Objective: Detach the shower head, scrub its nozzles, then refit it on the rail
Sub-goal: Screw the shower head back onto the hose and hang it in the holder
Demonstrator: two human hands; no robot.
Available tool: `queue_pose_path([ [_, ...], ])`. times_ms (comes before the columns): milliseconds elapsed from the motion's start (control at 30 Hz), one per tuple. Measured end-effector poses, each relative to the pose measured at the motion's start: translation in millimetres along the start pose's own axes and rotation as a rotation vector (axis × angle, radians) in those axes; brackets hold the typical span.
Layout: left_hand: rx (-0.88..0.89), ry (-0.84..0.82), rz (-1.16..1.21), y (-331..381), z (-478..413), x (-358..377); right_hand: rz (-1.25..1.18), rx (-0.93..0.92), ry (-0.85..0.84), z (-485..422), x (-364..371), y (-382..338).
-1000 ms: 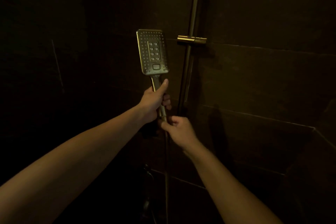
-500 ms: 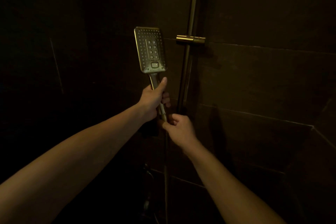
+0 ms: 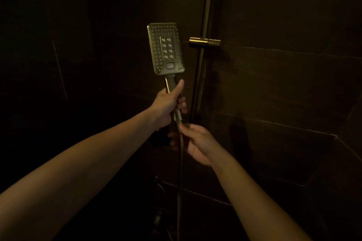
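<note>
Left grip (image 3: pixel 166 106) wraps the shower head (image 3: pixel 166 49) handle; right grip (image 3: pixel 197 145) pinches the hose (image 3: pixel 179 182). Tugging may kink it or loosen that hold.

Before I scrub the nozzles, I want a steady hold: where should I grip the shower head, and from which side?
Wrap the narrow handle from the left, as the left hand does. The shower head stands upright, nozzles facing you, so this keeps its face clear; the hose hangs below.

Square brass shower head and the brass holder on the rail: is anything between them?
Head view: only dark wall tile separates the shower head and holder.
</note>
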State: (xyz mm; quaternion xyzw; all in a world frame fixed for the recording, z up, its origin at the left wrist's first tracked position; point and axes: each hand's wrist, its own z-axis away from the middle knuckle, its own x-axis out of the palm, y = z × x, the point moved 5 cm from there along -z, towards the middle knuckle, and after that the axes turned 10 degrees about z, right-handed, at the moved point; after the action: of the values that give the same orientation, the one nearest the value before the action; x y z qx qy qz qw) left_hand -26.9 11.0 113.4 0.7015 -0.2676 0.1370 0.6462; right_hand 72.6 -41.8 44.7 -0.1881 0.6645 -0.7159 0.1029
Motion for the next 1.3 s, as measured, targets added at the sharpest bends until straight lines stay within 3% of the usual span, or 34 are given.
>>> queue_pose_path([
  [67, 0.062, 0.067, -0.021, 0, -2, -3, 0.361, -0.107, 0.239, 3, 2, -6],
  [133, 0.077, 0.092, 0.005, -2, -4, -3, 0.511, -0.148, 0.340, 5, 8, -3],
  [367, 0.039, 0.078, 0.045, -4, 0, -6, 0.178, -0.088, 0.275, -1, 8, 7],
  [567, 0.006, -0.016, 0.127, -4, 4, -2, -0.302, 0.032, -0.006, -3, 16, 14],
  [700, -0.031, -0.103, 0.144, -4, 9, 8, -0.462, 0.040, -0.150, -3, 22, 18],
  [800, -0.015, -0.092, 0.064, -1, 8, 7, -0.421, 0.038, -0.141, -4, 20, 18],
  [1033, 0.056, 0.028, -0.025, -4, 3, -4, 0.270, -0.116, 0.218, 2, 3, -2],
  [1300, 0.039, 0.059, 0.030, -12, 1, -1, 0.007, -0.055, 0.216, 0, -4, 9],
])
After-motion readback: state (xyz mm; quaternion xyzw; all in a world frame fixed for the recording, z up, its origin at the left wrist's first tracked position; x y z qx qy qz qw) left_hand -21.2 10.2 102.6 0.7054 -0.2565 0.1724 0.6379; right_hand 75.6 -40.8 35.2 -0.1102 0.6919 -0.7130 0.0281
